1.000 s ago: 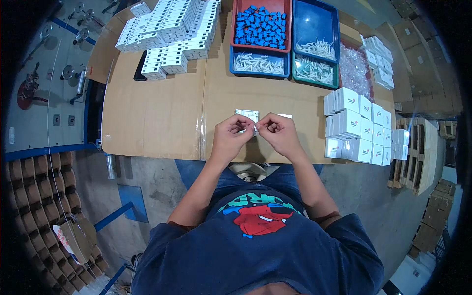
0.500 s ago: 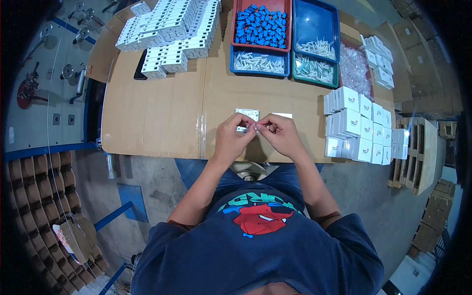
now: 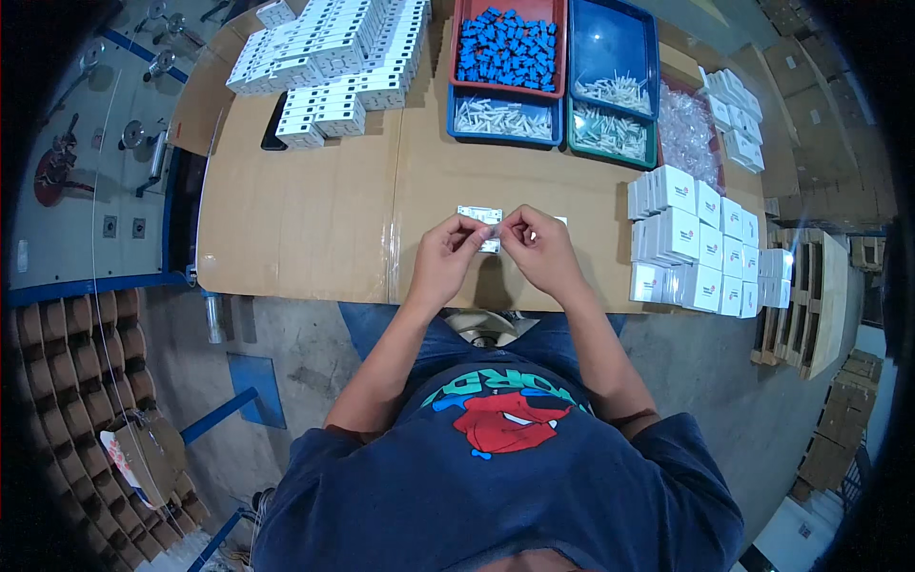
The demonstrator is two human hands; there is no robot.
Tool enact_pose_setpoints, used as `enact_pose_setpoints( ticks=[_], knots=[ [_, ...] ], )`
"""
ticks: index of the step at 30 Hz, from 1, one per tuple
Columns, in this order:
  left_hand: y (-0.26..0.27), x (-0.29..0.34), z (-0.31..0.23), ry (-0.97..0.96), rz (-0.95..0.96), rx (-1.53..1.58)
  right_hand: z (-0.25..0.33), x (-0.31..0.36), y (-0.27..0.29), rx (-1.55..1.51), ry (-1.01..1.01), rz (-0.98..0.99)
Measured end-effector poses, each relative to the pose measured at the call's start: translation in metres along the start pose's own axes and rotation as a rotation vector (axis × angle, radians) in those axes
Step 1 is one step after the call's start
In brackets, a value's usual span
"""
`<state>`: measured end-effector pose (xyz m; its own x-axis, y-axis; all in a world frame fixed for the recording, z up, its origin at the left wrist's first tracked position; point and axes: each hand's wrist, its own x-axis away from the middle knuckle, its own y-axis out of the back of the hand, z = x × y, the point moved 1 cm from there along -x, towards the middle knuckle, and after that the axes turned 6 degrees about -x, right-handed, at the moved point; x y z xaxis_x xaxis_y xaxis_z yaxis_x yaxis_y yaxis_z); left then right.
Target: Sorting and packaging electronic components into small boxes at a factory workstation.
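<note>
Over the brown cardboard-covered surface (image 3: 305,214), the head view shows me left hand (image 3: 441,262) and right hand (image 3: 545,255) pinching a small, indistinct greyish piece (image 3: 495,232), now slightly farther forward, baring more white rectangular part (image 3: 482,212) beneath; fingerwork seems unfinished.

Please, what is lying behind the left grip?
A white piece shows partly behind the left grip, on the cardboard. The fingers cover its middle, so that part cannot be seen.
</note>
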<state>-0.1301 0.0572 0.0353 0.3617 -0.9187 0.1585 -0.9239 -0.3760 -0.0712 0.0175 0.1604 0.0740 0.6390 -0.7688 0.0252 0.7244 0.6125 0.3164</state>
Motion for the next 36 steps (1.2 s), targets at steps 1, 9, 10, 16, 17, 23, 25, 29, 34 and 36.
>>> enact_pose_setpoints(
  ticks=[1,9,10,16,17,23,25,29,34,36],
  knots=[
    [0.000,0.001,-0.002,-0.023,-0.010,0.041,-0.002,0.001,0.001,0.001,-0.001,0.001],
    [0.005,0.000,0.001,0.015,0.037,0.010,-0.014,0.001,0.013,-0.250,-0.153,0.202],
    [0.005,0.000,0.002,0.019,0.030,-0.023,-0.014,0.001,0.013,-0.249,-0.153,0.201],
    [-0.009,0.002,0.014,-0.030,-0.059,0.014,-0.012,0.005,0.008,-0.103,-0.115,0.075],
    [-0.010,0.003,0.016,-0.029,-0.060,0.011,-0.016,0.004,0.009,-0.162,-0.149,0.081],
    [-0.012,0.011,0.026,0.179,-0.027,0.330,-0.031,0.006,0.017,-0.372,-0.329,0.149],
    [-0.010,0.010,0.026,0.120,0.050,0.236,-0.030,0.007,0.019,-0.397,-0.331,0.177],
    [-0.012,0.008,0.022,0.159,0.042,0.237,-0.021,0.008,0.023,-0.423,-0.298,0.184],
    [-0.017,0.008,0.018,0.189,0.013,0.226,-0.027,0.005,0.025,-0.343,-0.286,0.197],
    [-0.023,0.008,0.011,0.185,-0.006,0.226,-0.026,0.005,0.023,-0.332,-0.233,0.166]
  ],
)
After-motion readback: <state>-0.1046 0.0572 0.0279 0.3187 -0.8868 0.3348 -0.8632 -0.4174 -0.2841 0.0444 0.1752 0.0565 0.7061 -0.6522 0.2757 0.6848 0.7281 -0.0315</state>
